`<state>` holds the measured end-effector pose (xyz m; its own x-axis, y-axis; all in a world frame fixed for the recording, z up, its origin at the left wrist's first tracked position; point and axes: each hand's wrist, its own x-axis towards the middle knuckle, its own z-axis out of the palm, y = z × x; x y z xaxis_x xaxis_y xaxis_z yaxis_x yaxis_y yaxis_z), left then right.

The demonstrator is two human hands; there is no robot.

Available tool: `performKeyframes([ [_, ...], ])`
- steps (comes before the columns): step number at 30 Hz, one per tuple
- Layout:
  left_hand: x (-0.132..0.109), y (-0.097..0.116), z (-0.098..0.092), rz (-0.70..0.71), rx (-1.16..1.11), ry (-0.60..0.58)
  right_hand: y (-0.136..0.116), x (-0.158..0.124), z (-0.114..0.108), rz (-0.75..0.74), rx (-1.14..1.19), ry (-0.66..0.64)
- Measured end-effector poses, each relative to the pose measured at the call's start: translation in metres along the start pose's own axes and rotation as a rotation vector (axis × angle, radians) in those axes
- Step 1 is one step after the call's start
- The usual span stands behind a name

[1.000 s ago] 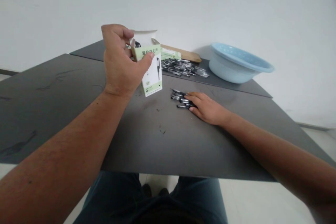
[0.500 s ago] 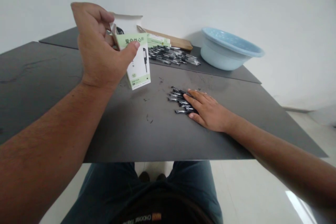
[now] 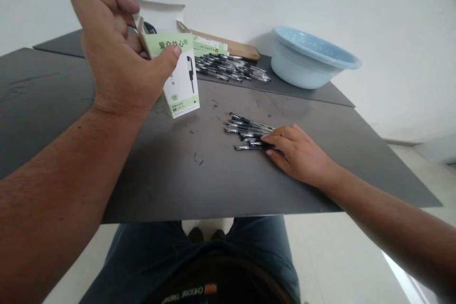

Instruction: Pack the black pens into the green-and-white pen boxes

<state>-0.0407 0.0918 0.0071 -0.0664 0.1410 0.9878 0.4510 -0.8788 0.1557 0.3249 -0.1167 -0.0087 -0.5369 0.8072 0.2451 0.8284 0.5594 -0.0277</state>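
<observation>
My left hand [image 3: 121, 52] is raised above the table at the left. Its fingers and thumb are closed round a white and green pen box [image 3: 181, 80] with its lid flap standing up. A dark pen end [image 3: 149, 27] shows in the mouth of the box; the rest of the inside is hidden. Over the near pile of black-capped pens [image 3: 242, 128] lies my right hand [image 3: 299, 154], palm down, thumb apart from the lightly bent fingers. Its fingertips touch the pens near their right ends, which the hand partly covers.
Farther back lies a larger heap of pens [image 3: 231, 67]. Green and white boxes [image 3: 210, 46] and a brown cardboard piece [image 3: 245, 50] are behind it, by the wall. A light blue basin [image 3: 302, 66] stands at the back right of the dark table [image 3: 221, 190].
My right hand has slid a little to the right along the pens, baring more of them, and its fingers have bent. My left hand and the box have shifted left and up in view.
</observation>
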Motion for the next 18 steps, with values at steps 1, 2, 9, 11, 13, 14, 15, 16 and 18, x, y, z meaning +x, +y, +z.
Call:
performKeyframes([
  [1, 0.000, -0.001, 0.001, 0.022, 0.005, 0.003, -0.001, -0.001, 0.001, 0.013, 0.004, -0.015],
  [2, 0.000, -0.001, 0.001, 0.025, 0.009, -0.010, -0.003, -0.001, 0.003, 0.027, 0.007, -0.023],
  [9, -0.005, -0.006, -0.001, -0.103, 0.025, -0.051, -0.002, -0.002, 0.005, 0.045, 0.063, -0.034],
  [11, -0.005, -0.009, -0.002, -0.092, 0.025, -0.070, -0.002, -0.002, 0.005, 0.066, 0.079, -0.035],
  [13, -0.005, -0.011, -0.003, -0.092, 0.022, -0.077, -0.003, -0.003, 0.005, 0.077, 0.089, -0.038],
  [14, -0.005, -0.011, -0.003, -0.099, 0.020, -0.079, -0.003, -0.003, 0.004, 0.075, 0.091, -0.043],
  [15, -0.005, -0.011, -0.002, -0.108, 0.019, -0.075, -0.004, -0.003, 0.004, 0.069, 0.093, -0.048],
  [16, -0.004, -0.009, -0.002, -0.117, 0.022, -0.065, -0.005, -0.003, 0.003, 0.062, 0.093, -0.050],
  [18, -0.004, -0.006, -0.002, -0.133, 0.031, -0.047, -0.005, -0.001, 0.002, 0.052, 0.084, -0.041],
])
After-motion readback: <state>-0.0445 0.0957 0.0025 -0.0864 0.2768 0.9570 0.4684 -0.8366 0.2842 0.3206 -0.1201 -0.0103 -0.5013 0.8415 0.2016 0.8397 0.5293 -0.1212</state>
